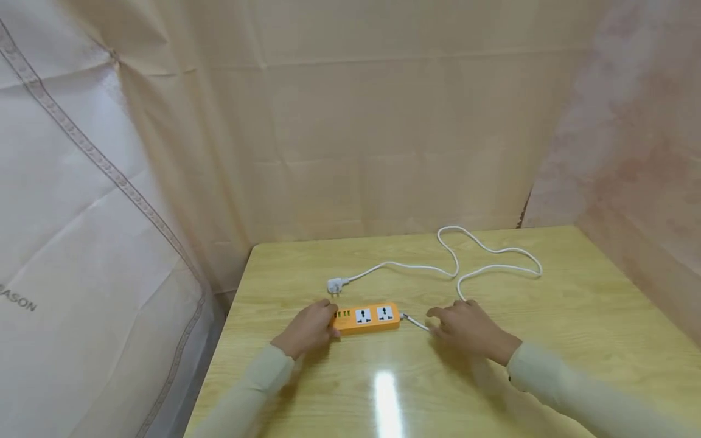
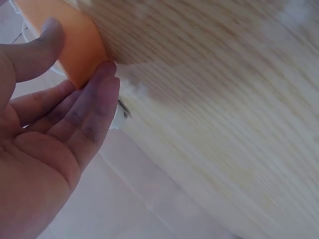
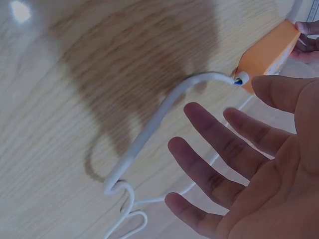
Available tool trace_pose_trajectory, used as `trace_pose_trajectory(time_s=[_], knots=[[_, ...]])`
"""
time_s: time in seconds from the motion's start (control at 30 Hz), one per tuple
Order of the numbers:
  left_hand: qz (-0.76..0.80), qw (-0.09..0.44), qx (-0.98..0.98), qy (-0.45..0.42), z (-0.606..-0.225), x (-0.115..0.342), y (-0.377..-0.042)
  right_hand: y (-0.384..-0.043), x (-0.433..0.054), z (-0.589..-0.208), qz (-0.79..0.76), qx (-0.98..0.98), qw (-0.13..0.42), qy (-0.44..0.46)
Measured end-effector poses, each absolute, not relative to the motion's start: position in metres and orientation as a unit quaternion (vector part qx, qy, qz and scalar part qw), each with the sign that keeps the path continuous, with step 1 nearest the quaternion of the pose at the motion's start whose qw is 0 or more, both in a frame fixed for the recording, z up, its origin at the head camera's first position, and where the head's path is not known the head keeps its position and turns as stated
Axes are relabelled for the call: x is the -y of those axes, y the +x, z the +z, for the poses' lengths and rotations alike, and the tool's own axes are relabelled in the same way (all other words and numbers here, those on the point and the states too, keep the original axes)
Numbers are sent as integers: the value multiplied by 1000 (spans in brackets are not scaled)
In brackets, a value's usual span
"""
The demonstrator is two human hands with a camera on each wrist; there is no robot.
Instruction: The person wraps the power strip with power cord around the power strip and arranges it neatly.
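Note:
An orange power strip [image 1: 350, 326] with two white sockets and a row of USB ports lies on the table. My left hand [image 1: 308, 327] holds its left end, thumb on one side and fingers on the other; the left wrist view shows the strip's orange end [image 2: 82, 42] between them. Beside the strip's right end is my right hand [image 1: 470, 328], fingers spread and lightly bent, close to the white cable [image 1: 416, 322]. In the right wrist view the cable [image 3: 159, 112] arches past the fingertips, and coloured inner wires [image 3: 239, 81] show where it meets the strip.
The cable loops over the back right of the table [image 1: 580, 292] and ends in a white plug [image 1: 334, 285] behind the strip. Beige cloth [image 1: 411, 140] hangs along the back, with pale sheeting [image 1: 82, 243] at the left.

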State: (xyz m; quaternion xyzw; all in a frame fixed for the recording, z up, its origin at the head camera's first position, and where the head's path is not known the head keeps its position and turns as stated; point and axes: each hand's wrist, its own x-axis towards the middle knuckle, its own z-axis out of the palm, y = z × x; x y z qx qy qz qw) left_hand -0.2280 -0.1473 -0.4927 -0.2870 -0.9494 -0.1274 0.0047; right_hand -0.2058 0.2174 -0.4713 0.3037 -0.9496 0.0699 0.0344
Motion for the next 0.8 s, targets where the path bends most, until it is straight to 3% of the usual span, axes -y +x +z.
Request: trace_pose_trajectory(time_s=[0.37, 0.57, 0.8], knots=[[-110, -37, 953, -280, -493, 138, -204, -191, -220, -487, 81, 939, 32, 333], [-99, -14, 953, -286, -485, 138, -196, -191, -226, -486, 63, 932, 46, 354], [-67, 1, 949, -309, -478, 139, -191, -192, -223, -493, 70, 937, 15, 343]])
